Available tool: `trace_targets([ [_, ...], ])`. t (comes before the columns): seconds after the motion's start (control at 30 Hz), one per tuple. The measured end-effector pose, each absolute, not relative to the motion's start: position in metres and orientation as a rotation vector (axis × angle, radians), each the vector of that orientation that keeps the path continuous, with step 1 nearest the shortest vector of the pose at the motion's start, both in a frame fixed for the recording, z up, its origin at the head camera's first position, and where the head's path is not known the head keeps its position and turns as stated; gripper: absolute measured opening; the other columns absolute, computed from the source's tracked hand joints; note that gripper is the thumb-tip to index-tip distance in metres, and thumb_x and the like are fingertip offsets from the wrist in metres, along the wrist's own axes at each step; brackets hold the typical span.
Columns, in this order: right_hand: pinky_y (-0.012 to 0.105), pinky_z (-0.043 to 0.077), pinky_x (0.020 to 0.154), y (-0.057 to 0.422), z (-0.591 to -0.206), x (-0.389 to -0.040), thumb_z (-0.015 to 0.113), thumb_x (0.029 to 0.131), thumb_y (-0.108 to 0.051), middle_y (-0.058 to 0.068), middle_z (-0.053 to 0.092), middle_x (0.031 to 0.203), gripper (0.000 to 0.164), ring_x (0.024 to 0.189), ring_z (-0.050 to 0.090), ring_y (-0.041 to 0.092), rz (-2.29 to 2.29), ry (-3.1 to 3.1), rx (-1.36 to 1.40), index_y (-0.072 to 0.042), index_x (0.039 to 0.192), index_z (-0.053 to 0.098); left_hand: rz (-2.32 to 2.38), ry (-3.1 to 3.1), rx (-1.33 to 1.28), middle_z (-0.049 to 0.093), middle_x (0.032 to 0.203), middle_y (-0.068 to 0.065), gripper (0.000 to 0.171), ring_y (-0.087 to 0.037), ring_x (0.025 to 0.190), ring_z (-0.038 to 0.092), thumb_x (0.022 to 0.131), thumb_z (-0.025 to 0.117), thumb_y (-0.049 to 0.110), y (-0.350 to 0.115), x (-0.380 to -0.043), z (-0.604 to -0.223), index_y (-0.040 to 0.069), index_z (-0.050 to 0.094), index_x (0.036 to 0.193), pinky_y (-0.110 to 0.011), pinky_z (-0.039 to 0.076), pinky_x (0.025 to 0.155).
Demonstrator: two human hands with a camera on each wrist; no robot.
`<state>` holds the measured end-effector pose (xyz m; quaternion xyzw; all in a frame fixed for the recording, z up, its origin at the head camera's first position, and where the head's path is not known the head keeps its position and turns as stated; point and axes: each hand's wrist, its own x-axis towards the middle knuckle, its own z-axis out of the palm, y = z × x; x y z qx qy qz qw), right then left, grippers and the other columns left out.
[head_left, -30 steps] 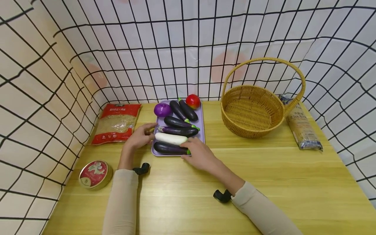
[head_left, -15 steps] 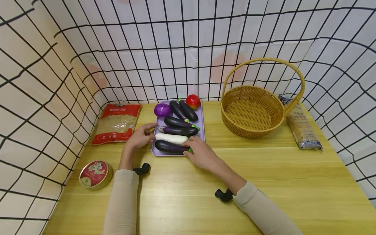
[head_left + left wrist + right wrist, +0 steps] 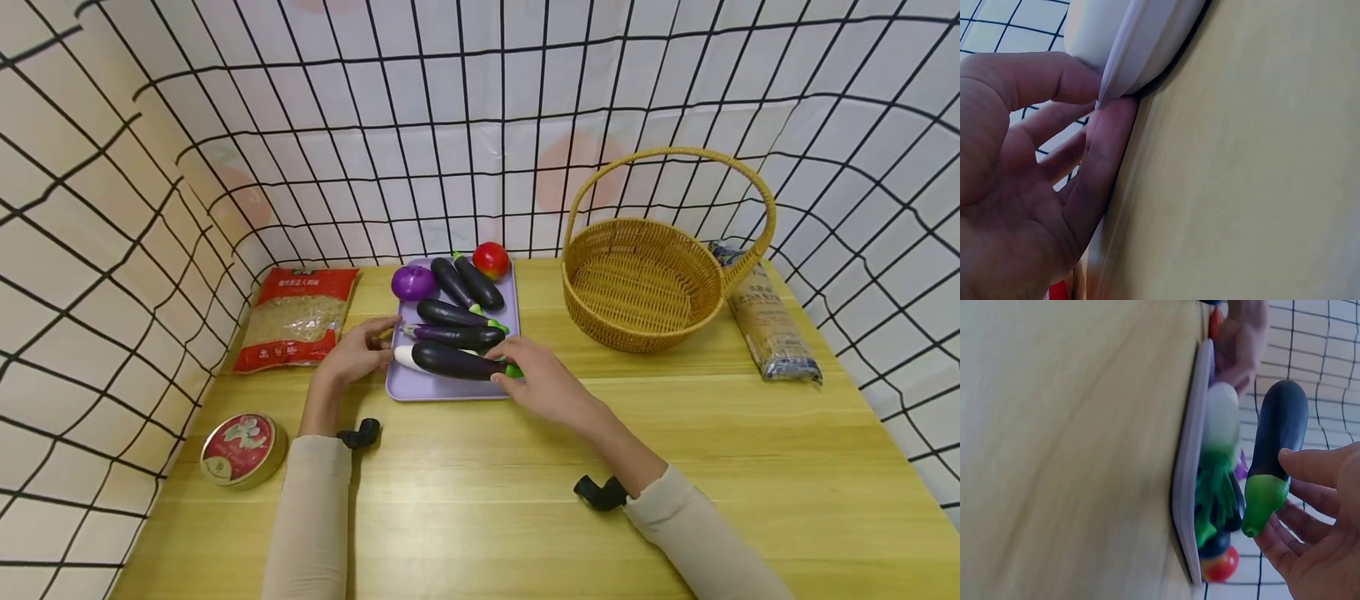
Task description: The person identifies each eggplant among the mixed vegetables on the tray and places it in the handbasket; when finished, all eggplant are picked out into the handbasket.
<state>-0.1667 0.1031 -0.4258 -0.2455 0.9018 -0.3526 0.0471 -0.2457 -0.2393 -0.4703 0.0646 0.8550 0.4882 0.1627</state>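
The back wall (image 3: 442, 92) is white, with black lines that cross and make lots of boxes. Big pale peach blobs (image 3: 581, 171) show softly on it. The left wall (image 3: 56, 367) looks creamy and a bit yellow, and the right wall (image 3: 877, 225) looks whiter. They have black boxes too, and the lines bend. A wide yellow wood table (image 3: 465, 533) reaches back to the walls. Soft light makes a pale, shiny patch on it.

The right hand (image 3: 545, 380) has lifted the nearest eggplant (image 3: 456, 362) off the tray (image 3: 442, 388) and moved slightly right; from above, the eggplant now covers most of the white radish (image 3: 405, 357).
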Motion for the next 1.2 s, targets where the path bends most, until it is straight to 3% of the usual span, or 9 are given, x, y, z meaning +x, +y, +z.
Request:
trace_targets([
  [0.2,0.05,0.05,0.104,0.131,-0.419,-0.17,0.063,0.103,-0.024,0.009,0.065,0.137,0.035,0.124,0.06,0.028,-1.096,2.751,-0.633,-0.014,0.137,0.064,1.413,2.368,0.123,0.045,0.144,-0.02,0.072,-0.022,0.099,0.052,0.095,0.062,0.003,-0.241,-0.247,-0.469,0.017,0.037,0.161,-0.026,0.05,0.07],
  [0.37,0.049,0.05,0.094,0.159,-0.413,-0.176,0.066,0.101,-0.018,0.011,0.069,0.125,0.031,0.109,0.061,0.029,-1.146,2.829,-0.59,-0.011,0.131,0.068,1.407,2.372,0.139,0.046,0.144,-0.018,0.07,-0.023,0.098,0.052,0.096,0.062,0.005,-0.241,-0.247,-0.47,0.018,0.038,0.161,-0.026,0.051,0.071],
  [0.47,0.048,0.048,0.092,0.178,-0.407,-0.179,0.067,0.1,-0.016,0.013,0.068,0.128,0.033,0.109,0.06,0.03,-1.145,2.876,-0.572,-0.011,0.133,0.067,1.394,2.39,0.162,0.047,0.144,-0.019,0.07,-0.024,0.1,0.053,0.096,0.062,0.006,-0.242,-0.246,-0.47,0.018,0.038,0.161,-0.025,0.052,0.072],
  [0.63,0.051,0.047,0.093,0.208,-0.395,-0.186,0.064,0.102,-0.015,0.017,0.061,0.14,0.038,0.12,0.056,0.035,-1.109,2.927,-0.545,-0.011,0.14,0.063,1.419,2.377,0.173,0.048,0.14,-0.02,0.07,-0.025,0.101,0.052,0.096,0.062,0.006,-0.243,-0.243,-0.467,0.018,0.038,0.161,-0.025,0.052,0.073],
  [0.87,0.065,0.04,0.103,0.241,-0.384,-0.197,0.064,0.102,-0.014,0.023,0.06,0.141,0.037,0.131,0.051,0.046,-1.06,3.002,-0.494,-0.009,0.138,0.064,1.43,2.371,0.173,0.048,0.139,-0.019,0.069,-0.025,0.099,0.052,0.097,0.061,0.005,-0.245,-0.242,-0.465,0.019,0.039,0.16,-0.025,0.051,0.071],
  [1.2,0.07,0.036,0.104,0.289,-0.39,-0.223,0.059,0.104,-0.014,0.028,0.053,0.144,0.038,0.132,0.045,0.052,-0.966,3.007,-0.326,-0.006,0.141,0.059,1.392,2.367,0.142,0.047,0.141,-0.022,0.069,-0.027,0.102,0.05,0.097,0.06,0.004,-0.24,-0.245,-0.467,0.012,0.035,0.161,-0.028,0.052,0.073],
])
